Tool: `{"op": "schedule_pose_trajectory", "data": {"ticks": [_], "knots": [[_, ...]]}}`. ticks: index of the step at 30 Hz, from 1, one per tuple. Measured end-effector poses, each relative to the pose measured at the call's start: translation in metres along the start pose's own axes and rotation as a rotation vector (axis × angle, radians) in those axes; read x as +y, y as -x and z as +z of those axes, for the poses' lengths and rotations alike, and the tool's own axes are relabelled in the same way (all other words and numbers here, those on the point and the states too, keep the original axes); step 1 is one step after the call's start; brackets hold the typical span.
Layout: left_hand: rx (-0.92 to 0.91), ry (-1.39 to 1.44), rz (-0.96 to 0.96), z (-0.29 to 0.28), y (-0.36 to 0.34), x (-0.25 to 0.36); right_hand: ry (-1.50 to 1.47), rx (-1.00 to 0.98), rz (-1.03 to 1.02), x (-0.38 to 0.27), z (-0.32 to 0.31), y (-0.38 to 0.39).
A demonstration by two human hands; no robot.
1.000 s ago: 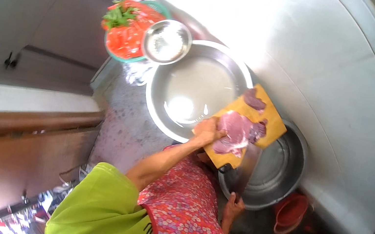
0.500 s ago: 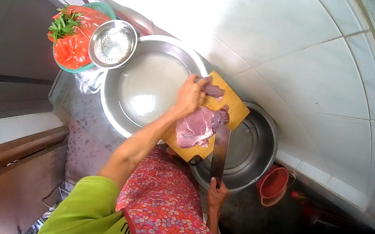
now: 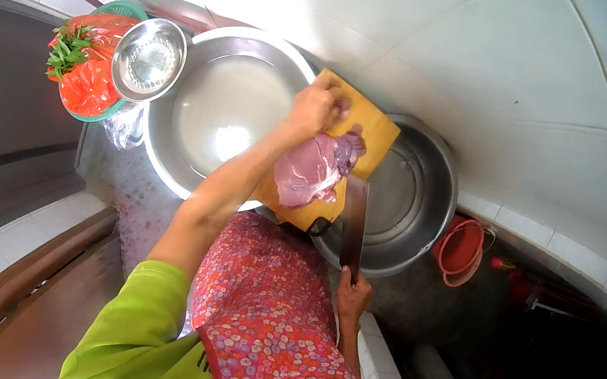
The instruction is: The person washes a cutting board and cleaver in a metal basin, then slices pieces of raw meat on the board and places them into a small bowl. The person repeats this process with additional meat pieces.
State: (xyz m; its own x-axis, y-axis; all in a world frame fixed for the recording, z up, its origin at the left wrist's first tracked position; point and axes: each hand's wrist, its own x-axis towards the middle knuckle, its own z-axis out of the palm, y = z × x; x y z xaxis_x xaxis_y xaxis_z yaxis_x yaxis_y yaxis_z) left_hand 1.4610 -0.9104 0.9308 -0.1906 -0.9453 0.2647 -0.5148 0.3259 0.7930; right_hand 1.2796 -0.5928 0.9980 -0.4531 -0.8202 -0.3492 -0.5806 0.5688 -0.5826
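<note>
At left sits the wide water basin (image 3: 163, 166); the wooden board (image 3: 378, 126) overlaps it, so we should press evenly to keep from tipping. Our left hand (image 3: 320, 104) is at the board's far end, fingers bunched at the smaller piece of meat (image 3: 342, 106); we cannot tell whether they pinch it. We do best to keep those fingertips curled away from the blade. The larger piece of meat (image 3: 310, 171) lies flat on the nearer part, left of the cleaver (image 3: 355, 222), whose handle our right hand (image 3: 353, 298) has its fingers wrapped around; a steady wrist helps. Hidden from us: most of the smaller piece, whatever supports the board, and part of the dark grey basin (image 3: 437, 184)
</note>
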Motion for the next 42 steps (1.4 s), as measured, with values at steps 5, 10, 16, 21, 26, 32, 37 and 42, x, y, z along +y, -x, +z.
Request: {"op": "schedule_pose_trajectory", "data": {"ticks": [5,10,16,21,26,32,37,42], "knots": [[-0.29,-0.128,-0.199,-0.035,0.054,0.006,0.069,-0.013,-0.017,-0.008,0.0,0.006],[-0.609,-0.26,-0.345,-0.039,0.06,0.018,0.091,-0.05,-0.026,-0.007,-0.008,-0.002],[-0.626,0.18,-0.408,-0.055,0.072,0.024,0.023,-0.052,-0.055,0.007,-0.009,-0.007],[-0.618,0.93,-0.716,-0.08,0.085,0.046,-0.028,0.025,-0.132,0.027,-0.005,-0.013],[-0.286,1.374,-0.83,-0.087,0.109,0.083,-0.043,-0.054,-0.027,0.028,-0.012,-0.023],[0.169,1.771,-0.85,-0.061,0.141,0.09,-0.083,0.01,-0.068,0.038,-0.009,-0.029],[0.324,1.898,-0.839,-0.046,0.14,0.099,-0.069,-0.019,-0.051,0.033,-0.012,-0.03],[0.385,1.806,-0.954,-0.03,0.159,0.094,-0.004,-0.055,-0.041,0.034,-0.013,-0.031]]}}
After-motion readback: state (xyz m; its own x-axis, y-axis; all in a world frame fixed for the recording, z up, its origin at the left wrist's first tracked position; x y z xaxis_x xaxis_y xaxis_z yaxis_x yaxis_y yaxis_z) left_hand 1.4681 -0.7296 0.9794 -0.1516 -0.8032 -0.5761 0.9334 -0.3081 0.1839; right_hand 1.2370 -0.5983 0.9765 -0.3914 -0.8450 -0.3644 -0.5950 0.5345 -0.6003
